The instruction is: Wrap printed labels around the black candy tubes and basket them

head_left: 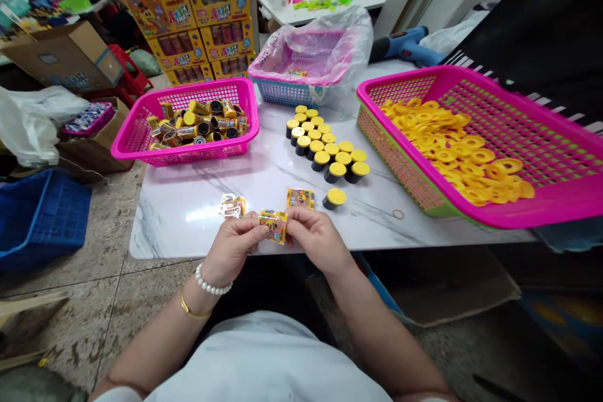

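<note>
Between my two hands, just over the table's front edge, is a small yellow printed wrapper. My left hand pinches its left side between thumb and finger. On the other side my right hand has its fingers closed on the right edge. Another yellow printed wrapper lies flat on the table behind my right hand. Shiny printed wrappers rest just beyond my left hand. A single black cup with a yellow lid stands to the right, and several more lidded cups stand grouped behind it.
A pink basket of labelled small cups sits at the left. Yellow rings fill part of a large pink basket at the right. A plastic-lined basket stands at the back, near a blue heat-gun-like tool. A rubber band lies front right.
</note>
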### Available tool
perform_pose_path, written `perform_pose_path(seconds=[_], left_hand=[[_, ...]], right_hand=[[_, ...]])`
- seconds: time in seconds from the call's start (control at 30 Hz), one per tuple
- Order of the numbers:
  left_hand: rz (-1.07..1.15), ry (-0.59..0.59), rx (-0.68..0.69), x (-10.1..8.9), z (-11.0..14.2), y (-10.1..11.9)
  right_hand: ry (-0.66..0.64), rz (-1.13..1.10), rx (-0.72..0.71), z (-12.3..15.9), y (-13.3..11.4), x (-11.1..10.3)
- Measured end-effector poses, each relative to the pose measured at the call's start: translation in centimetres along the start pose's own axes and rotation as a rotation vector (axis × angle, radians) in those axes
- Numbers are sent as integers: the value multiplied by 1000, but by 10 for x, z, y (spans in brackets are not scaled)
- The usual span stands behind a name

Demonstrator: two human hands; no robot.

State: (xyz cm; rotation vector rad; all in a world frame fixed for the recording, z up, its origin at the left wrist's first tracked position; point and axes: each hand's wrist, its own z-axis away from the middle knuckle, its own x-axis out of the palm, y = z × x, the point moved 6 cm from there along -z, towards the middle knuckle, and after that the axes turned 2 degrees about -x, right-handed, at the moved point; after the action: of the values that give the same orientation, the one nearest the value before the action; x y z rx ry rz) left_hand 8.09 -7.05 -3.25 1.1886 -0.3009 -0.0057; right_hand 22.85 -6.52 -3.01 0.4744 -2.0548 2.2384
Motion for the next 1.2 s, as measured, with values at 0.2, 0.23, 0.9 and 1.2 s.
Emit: perform_pose_path(seconds=[0.2,0.23,0.9,1.2], left_hand=[[68,-24,-50,2,-3,1],[57,-31,-47,2,-4,0],[-119,91,33,-5,4,1],[-140,147,-60,-19,5,10]], right_hand=[[-14,34,19,2,-2,-5],[-13,61,10,1,-2,-4],[170,769,-544,19,-24,-3],[603,1418,-658,31,-45,-61]])
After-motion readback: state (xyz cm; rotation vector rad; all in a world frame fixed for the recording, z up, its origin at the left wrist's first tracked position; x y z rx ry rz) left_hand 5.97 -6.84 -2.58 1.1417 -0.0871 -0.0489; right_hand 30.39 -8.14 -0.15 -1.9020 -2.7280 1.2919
